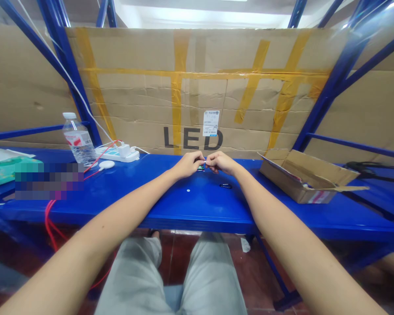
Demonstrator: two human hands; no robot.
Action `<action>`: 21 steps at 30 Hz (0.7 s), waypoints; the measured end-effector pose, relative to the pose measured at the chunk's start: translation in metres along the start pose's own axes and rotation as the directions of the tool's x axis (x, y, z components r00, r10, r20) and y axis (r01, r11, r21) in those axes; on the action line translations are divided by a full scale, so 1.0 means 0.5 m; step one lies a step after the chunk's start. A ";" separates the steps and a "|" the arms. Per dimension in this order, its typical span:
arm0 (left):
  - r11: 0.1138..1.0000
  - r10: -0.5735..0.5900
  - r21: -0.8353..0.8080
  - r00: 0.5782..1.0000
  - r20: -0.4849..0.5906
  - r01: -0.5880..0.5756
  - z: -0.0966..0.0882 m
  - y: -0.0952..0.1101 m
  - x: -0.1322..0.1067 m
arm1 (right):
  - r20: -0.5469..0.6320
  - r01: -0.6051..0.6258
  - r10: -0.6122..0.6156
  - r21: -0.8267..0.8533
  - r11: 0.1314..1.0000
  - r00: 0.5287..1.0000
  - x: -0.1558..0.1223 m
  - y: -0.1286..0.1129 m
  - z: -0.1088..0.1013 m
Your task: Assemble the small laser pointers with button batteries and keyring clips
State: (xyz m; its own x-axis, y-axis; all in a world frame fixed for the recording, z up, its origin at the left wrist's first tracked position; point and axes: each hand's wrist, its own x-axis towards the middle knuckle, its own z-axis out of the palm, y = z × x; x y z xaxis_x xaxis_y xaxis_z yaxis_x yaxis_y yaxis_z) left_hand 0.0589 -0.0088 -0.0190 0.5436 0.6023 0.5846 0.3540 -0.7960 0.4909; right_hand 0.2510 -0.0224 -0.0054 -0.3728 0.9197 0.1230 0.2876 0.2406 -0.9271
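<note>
My left hand (189, 164) and my right hand (221, 162) meet over the middle of the blue table, fingertips nearly touching. Both are closed in a pinch around a tiny whitish piece (205, 162), too small to name. Just below the fingers lie small green and dark slim items (200, 168), partly hidden by my left hand. A dark carabiner-like clip (226, 186) rests on the table, nearer to me than my right hand. A small white disc (188, 190) lies flat in front of my left hand.
On the right stands an opened cardboard box (302, 181). At left are a water bottle (79, 142), a power strip (120, 153) with plugs, red cables (50, 218) and a tissue pack (16, 168). A large "LED" carton (141, 109) walls off the back between blue posts.
</note>
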 end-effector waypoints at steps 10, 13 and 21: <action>0.992 -0.078 -0.094 0.997 0.023 0.080 -0.001 -0.020 0.003 | 0.069 -0.100 0.112 -0.164 0.981 0.991 -0.014 -0.012 -0.021; 0.988 -0.141 -0.063 0.990 0.027 0.143 -0.006 -0.032 0.004 | -0.014 -0.126 0.131 -0.384 0.915 0.991 -0.036 -0.018 -0.059; 0.989 -0.136 -0.037 0.987 0.087 0.140 0.000 -0.007 0.002 | 0.161 -0.290 0.495 -0.643 0.709 0.854 -0.085 -0.017 -0.092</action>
State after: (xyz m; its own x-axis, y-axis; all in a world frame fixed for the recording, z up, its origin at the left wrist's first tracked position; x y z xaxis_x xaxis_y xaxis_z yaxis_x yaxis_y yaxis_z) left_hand 0.0581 -0.0055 -0.0203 0.5546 0.6976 0.4536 0.3981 -0.7011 0.5916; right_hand 0.3047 -0.0492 0.0136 -0.3182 0.8543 -0.4110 0.8790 0.1035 -0.4654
